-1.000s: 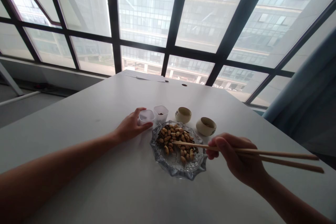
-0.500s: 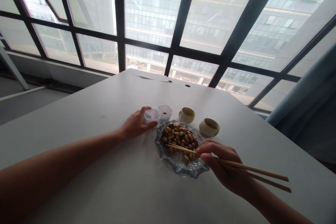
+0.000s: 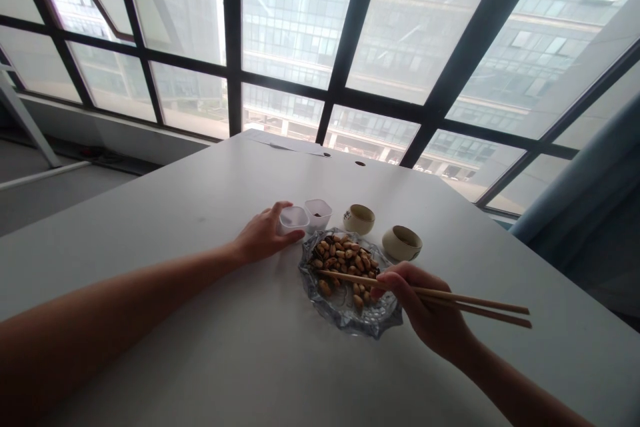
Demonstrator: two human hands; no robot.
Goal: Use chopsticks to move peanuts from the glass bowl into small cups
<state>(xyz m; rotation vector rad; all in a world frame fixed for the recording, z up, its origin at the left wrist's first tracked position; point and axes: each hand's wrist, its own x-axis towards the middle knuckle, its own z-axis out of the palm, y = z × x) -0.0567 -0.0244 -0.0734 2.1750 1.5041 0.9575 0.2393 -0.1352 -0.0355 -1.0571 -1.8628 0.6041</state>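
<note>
My right hand [image 3: 420,303] grips a pair of wooden chopsticks [image 3: 480,302], their tips down among the nuts at the left part of a glass dish. The clear scalloped dish [image 3: 345,323] holds a heap of brown nuts in shells [image 3: 345,257], with dark seeds among them. My left hand [image 3: 265,232] is wrapped round a small clear plastic cup [image 3: 294,219], thumb in front and fingers behind. Touching or nearly touching it is a second plastic cup [image 3: 319,213], with a few dark bits inside. Whether the chopsticks pinch anything is too small to tell.
Behind the dish stand two beige ceramic cups, one [image 3: 359,219] with dark characters and another [image 3: 402,243] farther right. A sheet of paper [image 3: 285,144] lies at the far end of the white table [image 3: 200,333]. Windows [image 3: 290,20] rise behind; a blue curtain [image 3: 585,180] hangs at right.
The rear ends of the chopsticks have swung up and left, and the two sticks look closer together. My right hand has rotated slightly. My left hand keeps its hold on the cup.
</note>
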